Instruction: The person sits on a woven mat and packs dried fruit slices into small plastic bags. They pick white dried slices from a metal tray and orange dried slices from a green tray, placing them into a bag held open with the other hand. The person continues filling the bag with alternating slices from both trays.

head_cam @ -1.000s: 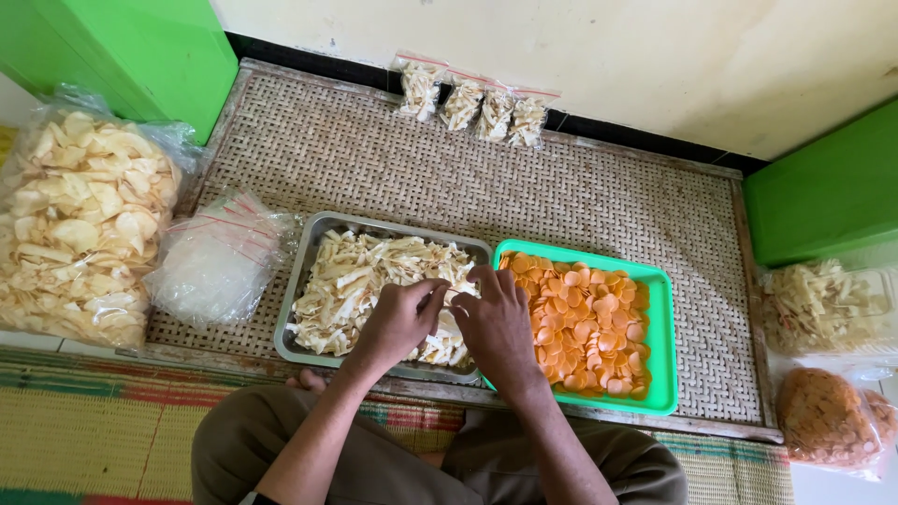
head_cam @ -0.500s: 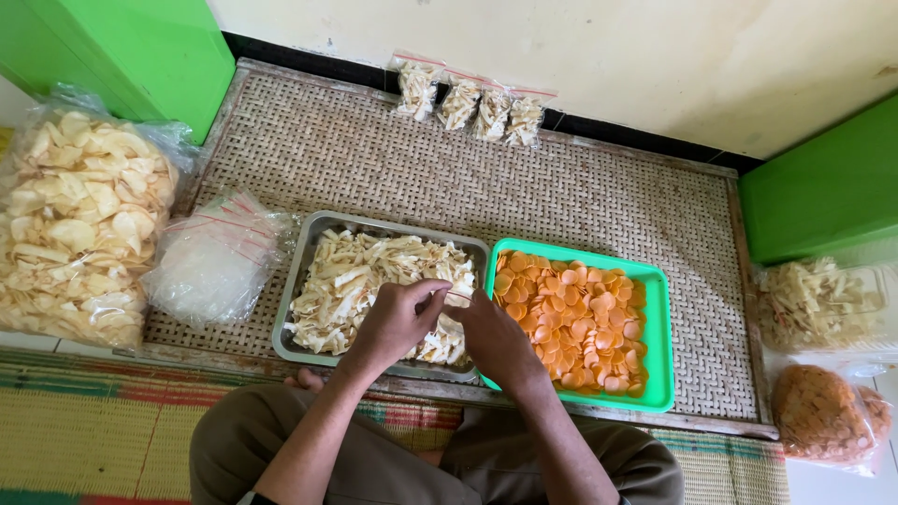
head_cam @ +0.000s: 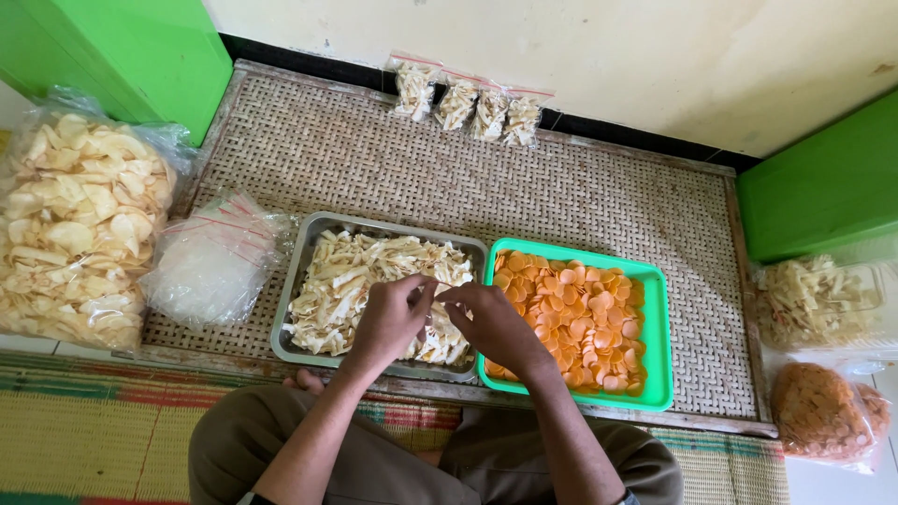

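My left hand and my right hand meet fingertip to fingertip just above a metal tray full of pale strip-shaped chips. Both hands have their fingers curled and pinched together. Whatever is between them is too small or too clear to make out. Touching the metal tray on its right is a green plastic tray of round orange chips, with my right wrist over its near left corner. Both trays stand on a woven rattan table.
Several small filled bags lie along the table's far edge. A pile of clear empty bags sits left of the metal tray, beside a big sack of pale crackers. At the right are bags of pale chips and orange chips. Green boxes flank the table.
My right hand has drawn left from the green tray's edge to meet my left hand over the metal tray. Both hands have risen slightly and their fingertips have come together.
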